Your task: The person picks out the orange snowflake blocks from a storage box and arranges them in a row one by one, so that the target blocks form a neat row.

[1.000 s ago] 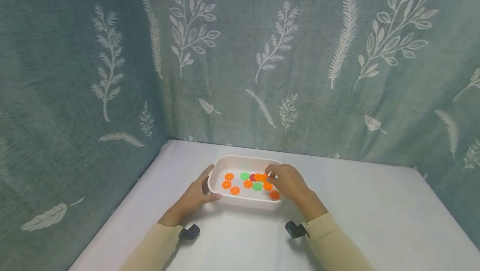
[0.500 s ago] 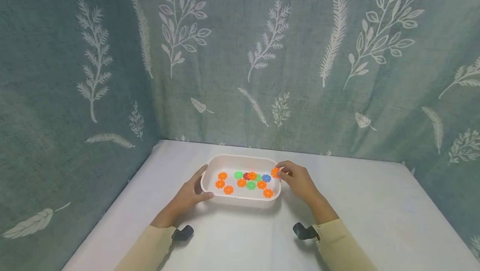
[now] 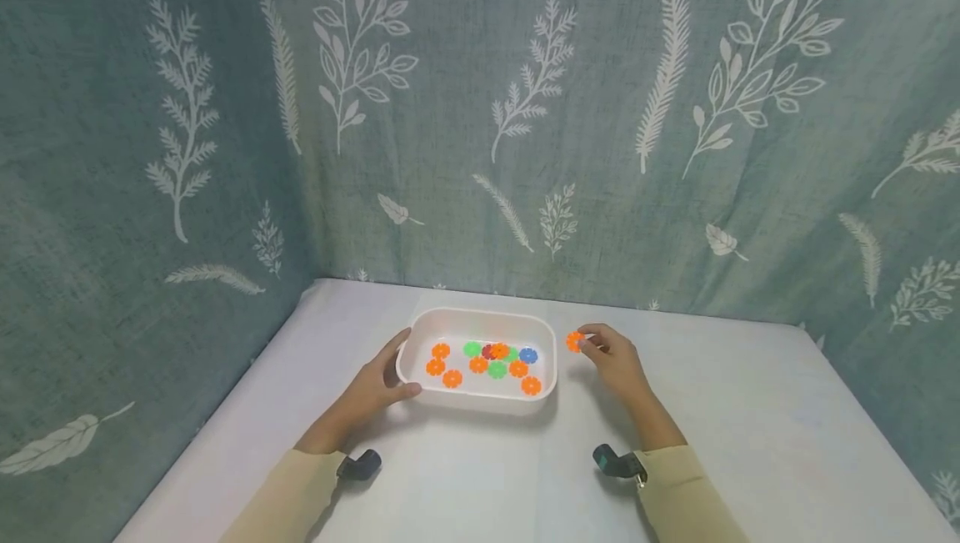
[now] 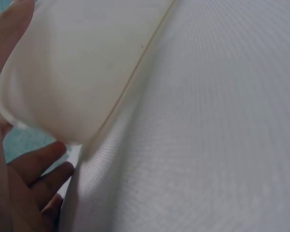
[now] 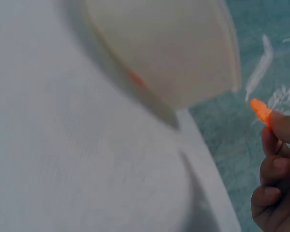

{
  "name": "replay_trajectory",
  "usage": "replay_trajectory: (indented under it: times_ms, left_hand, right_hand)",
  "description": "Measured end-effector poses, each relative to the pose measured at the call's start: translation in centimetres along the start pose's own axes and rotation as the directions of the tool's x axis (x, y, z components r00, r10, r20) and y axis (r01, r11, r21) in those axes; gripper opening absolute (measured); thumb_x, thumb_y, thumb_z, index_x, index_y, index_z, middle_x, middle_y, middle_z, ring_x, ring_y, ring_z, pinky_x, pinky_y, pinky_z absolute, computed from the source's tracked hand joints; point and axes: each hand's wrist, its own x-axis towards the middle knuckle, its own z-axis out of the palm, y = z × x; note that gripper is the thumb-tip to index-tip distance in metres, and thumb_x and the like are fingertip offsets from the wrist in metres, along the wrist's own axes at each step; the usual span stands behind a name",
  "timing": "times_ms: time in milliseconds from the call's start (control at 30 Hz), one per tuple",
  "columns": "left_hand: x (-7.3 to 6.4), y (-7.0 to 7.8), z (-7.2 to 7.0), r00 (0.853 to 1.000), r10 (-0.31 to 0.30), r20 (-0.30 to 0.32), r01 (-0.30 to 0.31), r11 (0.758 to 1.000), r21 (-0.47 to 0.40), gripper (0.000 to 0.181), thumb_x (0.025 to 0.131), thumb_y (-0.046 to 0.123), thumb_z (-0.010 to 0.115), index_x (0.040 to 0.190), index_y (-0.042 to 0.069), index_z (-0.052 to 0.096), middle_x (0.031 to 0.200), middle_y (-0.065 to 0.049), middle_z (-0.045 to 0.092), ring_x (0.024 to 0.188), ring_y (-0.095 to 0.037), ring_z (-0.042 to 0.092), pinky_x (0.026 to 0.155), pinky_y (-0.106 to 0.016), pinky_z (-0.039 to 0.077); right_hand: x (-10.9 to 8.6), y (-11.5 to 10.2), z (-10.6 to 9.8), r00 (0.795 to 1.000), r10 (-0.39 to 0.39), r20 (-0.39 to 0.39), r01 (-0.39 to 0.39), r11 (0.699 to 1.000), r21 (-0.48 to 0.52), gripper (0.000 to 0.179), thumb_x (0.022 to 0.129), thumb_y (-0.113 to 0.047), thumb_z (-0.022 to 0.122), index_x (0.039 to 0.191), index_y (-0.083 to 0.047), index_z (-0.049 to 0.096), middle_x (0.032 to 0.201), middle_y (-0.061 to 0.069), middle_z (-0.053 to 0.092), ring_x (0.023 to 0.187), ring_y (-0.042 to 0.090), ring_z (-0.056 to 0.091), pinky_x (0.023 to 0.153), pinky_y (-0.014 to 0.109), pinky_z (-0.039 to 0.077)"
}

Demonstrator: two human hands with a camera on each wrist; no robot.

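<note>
Just below the centre of the frame, a white container stands on the table, open side up. From where I stand, I count twelve discs on its floor: seven orange, three green, one red and one blue. A single orange disc partly covers the red disc; the blue disc lies toward the container's right end.

The left hand grasps the container's left end, thumb at the near corner and fingers at the outer side. The right hand pinches an orange disc between thumb and forefinger, its other fingers curled. This disc is outside the container, just beyond the rim's right end, and is raised above the table.

The table is covered in white cloth and fills the lower part of the frame. Teal drapery, printed with white leaves and sprigs, encloses the left side and the back.

The container is a smooth, oblong tray with rounded corners and a lipped rim. The discs are flat and round with notched edges, like small flowers. The cloth shows a fine weave in the left wrist view. Beige sleeves cover both forearms.
</note>
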Motion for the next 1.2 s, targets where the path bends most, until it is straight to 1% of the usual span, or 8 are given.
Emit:
replay_trajectory:
  times_ms: [67, 167, 333, 433, 500, 700, 900, 1200]
  left_hand:
    - [0.1, -0.1, 0.0, 1.000, 0.002, 0.000, -0.002, 1.000, 0.004, 0.107, 0.073, 0.044, 0.084, 0.156, 0.016, 0.023, 0.157, -0.014, 0.026, 0.141, -0.037, 0.027, 0.110, -0.059, 0.021]
    - [0.3, -0.3, -0.1, 1.000, 0.003, 0.007, -0.003, 1.000, 0.015, 0.107, 0.073, 0.046, 0.083, 0.156, 0.017, 0.022, 0.158, -0.015, 0.026, 0.142, -0.037, 0.026, 0.110, -0.060, 0.021]
    - [0.3, -0.3, -0.2, 1.000, 0.009, -0.019, -0.009, 1.000, 0.027, 0.105, 0.073, 0.045, 0.083, 0.155, 0.017, 0.024, 0.156, -0.016, 0.029, 0.141, -0.039, 0.028, 0.110, -0.063, 0.019]
    - [0.1, -0.4, -0.1, 1.000, 0.004, -0.016, -0.003, 0.999, 0.032, 0.104, 0.073, 0.043, 0.083, 0.155, 0.018, 0.024, 0.156, -0.015, 0.029, 0.141, -0.039, 0.028, 0.109, -0.063, 0.019]
    - [0.0, -0.5, 0.0, 1.000, -0.002, -0.002, 0.002, 1.000, 0.028, 0.103, 0.074, 0.043, 0.083, 0.155, 0.018, 0.024, 0.156, -0.015, 0.028, 0.141, -0.038, 0.028, 0.109, -0.062, 0.022]
    - [0.2, -0.3, 0.2, 1.000, 0.000, -0.003, 0.000, 1.000, -0.005, 0.103, 0.075, 0.041, 0.082, 0.156, 0.018, 0.023, 0.157, -0.014, 0.027, 0.141, -0.037, 0.028, 0.109, -0.059, 0.025]
    - [0.3, -0.2, 0.0, 1.000, 0.004, 0.001, -0.004, 1.000, 0.020, 0.102, 0.076, 0.044, 0.081, 0.156, 0.017, 0.022, 0.157, -0.014, 0.026, 0.142, -0.037, 0.026, 0.109, -0.062, 0.021]
    - [0.3, -0.5, 0.0, 1.000, 0.020, -0.002, -0.020, 1.000, 0.007, 0.101, 0.076, 0.041, 0.082, 0.155, 0.016, 0.024, 0.156, -0.015, 0.028, 0.141, -0.038, 0.027, 0.109, -0.062, 0.022]
  right_hand:
    - [0.1, 0.4, -0.1, 1.000, -0.001, -0.001, 0.001, 1.000, -0.017, 0.026, 0.094, -0.016, 0.064, 0.117, -0.004, 0.065, 0.091, 0.008, 0.066, 0.080, 0.027, 0.058, 0.054, 0.035, 0.049]
    - [0.2, 0.9, -0.2, 1.000, 0.013, 0.005, -0.013, 0.998, -0.055, 0.025, 0.093, -0.013, 0.065, 0.115, -0.004, 0.068, 0.087, 0.008, 0.067, 0.075, 0.025, 0.057, 0.057, 0.030, 0.047]
    - [0.4, 1.6, 0.0, 0.998, 0.062, 0.031, -0.058, 0.991, -0.121, 0.025, 0.092, -0.015, 0.066, 0.116, -0.009, 0.071, 0.099, 0.009, 0.070, 0.085, 0.024, 0.060, 0.069, 0.038, 0.050]
    - [0.1, 2.3, 0.2, 0.995, 0.086, 0.054, -0.077, 0.984, -0.162, 0.026, 0.093, -0.015, 0.065, 0.117, -0.009, 0.071, 0.105, 0.010, 0.070, 0.093, 0.026, 0.062, 0.078, 0.044, 0.052]
    - [-0.1, 2.8, 0.3, 0.995, 0.089, 0.053, -0.078, 0.980, -0.183, 0.025, 0.092, -0.014, 0.065, 0.117, -0.009, 0.071, 0.105, 0.010, 0.070, 0.095, 0.028, 0.064, 0.081, 0.047, 0.052]
    - [0.0, 3.0, 0.6, 0.999, 0.034, 0.005, -0.032, 0.978, -0.206, 0.019, 0.089, -0.013, 0.069, 0.106, -0.006, 0.073, 0.099, 0.010, 0.071, 0.095, 0.031, 0.065, 0.082, 0.050, 0.052]
    - [0.1, 3.0, 1.2, 0.998, 0.065, -0.013, -0.067, 0.968, -0.240, 0.019, 0.090, -0.017, 0.068, 0.102, -0.004, 0.073, 0.103, 0.011, 0.072, 0.105, 0.034, 0.064, 0.088, 0.050, 0.051]
    - [0.1, 3.0, 1.7, 0.995, 0.090, -0.049, -0.100, 0.955, -0.279, 0.018, 0.090, -0.019, 0.070, 0.101, -0.004, 0.073, 0.103, 0.011, 0.072, 0.104, 0.033, 0.064, 0.088, 0.050, 0.051]
